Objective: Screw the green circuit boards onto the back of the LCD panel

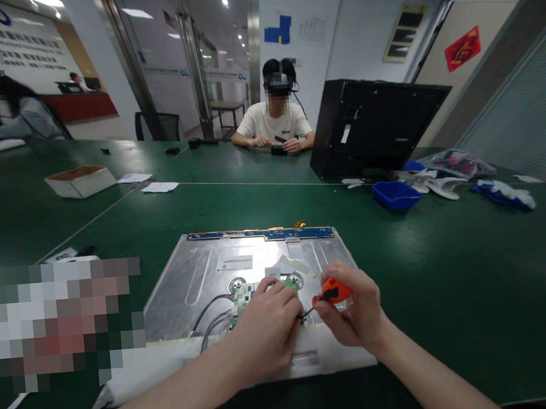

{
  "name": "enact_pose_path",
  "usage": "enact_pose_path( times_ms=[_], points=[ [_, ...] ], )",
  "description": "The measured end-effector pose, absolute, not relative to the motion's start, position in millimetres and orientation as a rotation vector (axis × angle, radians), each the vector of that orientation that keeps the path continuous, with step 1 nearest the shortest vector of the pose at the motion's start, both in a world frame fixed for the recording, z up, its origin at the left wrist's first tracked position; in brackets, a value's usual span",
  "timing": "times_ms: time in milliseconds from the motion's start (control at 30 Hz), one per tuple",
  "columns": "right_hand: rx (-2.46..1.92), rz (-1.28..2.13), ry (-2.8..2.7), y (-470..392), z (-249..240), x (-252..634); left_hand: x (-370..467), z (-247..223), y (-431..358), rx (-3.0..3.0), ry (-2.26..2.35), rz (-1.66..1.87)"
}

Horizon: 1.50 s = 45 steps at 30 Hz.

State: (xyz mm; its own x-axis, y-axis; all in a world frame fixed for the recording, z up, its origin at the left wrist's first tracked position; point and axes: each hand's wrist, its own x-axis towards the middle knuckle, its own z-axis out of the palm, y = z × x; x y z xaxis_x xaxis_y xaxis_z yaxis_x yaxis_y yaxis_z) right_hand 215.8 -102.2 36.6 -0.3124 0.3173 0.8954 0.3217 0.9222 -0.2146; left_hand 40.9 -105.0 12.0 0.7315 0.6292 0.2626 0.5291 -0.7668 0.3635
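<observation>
A flat metal display panel point(198, 279) lies on the green table in front of me, with a blue circuit strip point(247, 235) along its far edge. A green circuit board point(243, 295) with dark cables sits near its middle, partly covered by my left hand point(275, 318). The fingers of that hand are curled together beside the screwdriver's tip; what they hold, if anything, is hidden. My right hand point(354, 308) grips an orange screwdriver point(335, 290), its shaft slanting down left to the board's right side. White sheeting point(153, 365) lies along the panel's near edge.
A large black monitor point(375, 127) stands at the back right, near a blue tray point(397, 194) and gloves point(503, 194). An open box point(81, 182) sits back left. Across the table a person point(273, 119) handles small parts; another person point(5, 112) sits far left.
</observation>
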Motion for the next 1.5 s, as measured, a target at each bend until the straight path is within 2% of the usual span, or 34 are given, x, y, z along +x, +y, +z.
enact_pose_path(
  times_ms=[200,500,833,1133,1500],
  points=[
    [-0.491,0.162,-1.935,-105.1,38.1,218.5,40.7,12.5,-105.0,2.663,0.909,0.550],
    [-0.533,-0.077,-1.869,-101.5,33.6,215.2,40.2,9.9,-104.7,2.665,0.907,0.543],
    [-0.522,0.108,-1.940,-105.8,38.9,218.1,40.3,11.5,-105.2,2.677,0.918,0.545],
    [-0.556,-0.083,-1.857,-101.2,33.4,215.2,40.1,12.7,-104.5,2.668,0.910,0.530],
    [-0.546,0.151,-1.931,-104.7,35.9,220.2,41.8,15.2,-105.3,2.676,0.930,0.527]
  ],
)
